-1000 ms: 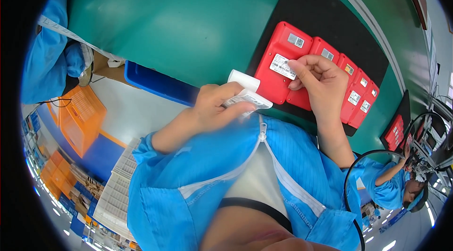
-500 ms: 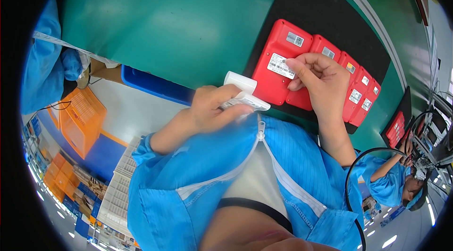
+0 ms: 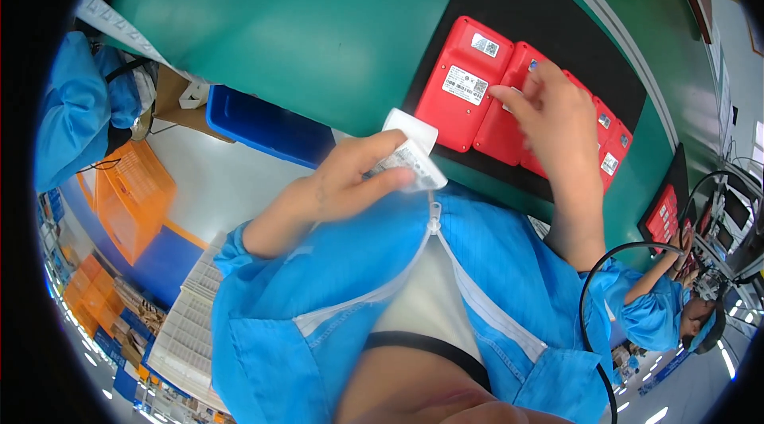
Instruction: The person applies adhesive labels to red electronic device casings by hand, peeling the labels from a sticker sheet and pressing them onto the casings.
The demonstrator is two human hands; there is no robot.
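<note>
My left hand grips a roll of white labels, with a printed strip lying out between thumb and fingers. My right hand is over the row of red devices, thumb apart from its bent, slightly blurred fingers; nothing shows held there. The leftmost red device carries a large white label and a small silver one. Beside it, a second red device is partly under my right hand, a bit of white label near my thumb. Further red devices continue to the right.
The red devices lie on a black mat on a green table. A blue bin stands at the table's near edge, with orange crates beyond. A black cable hangs at right, near a co-worker.
My right hand has left the label on the leftmost device and moved slightly up and right; its thumb and fingers have parted. My left hand has turned the label strip more face up.
</note>
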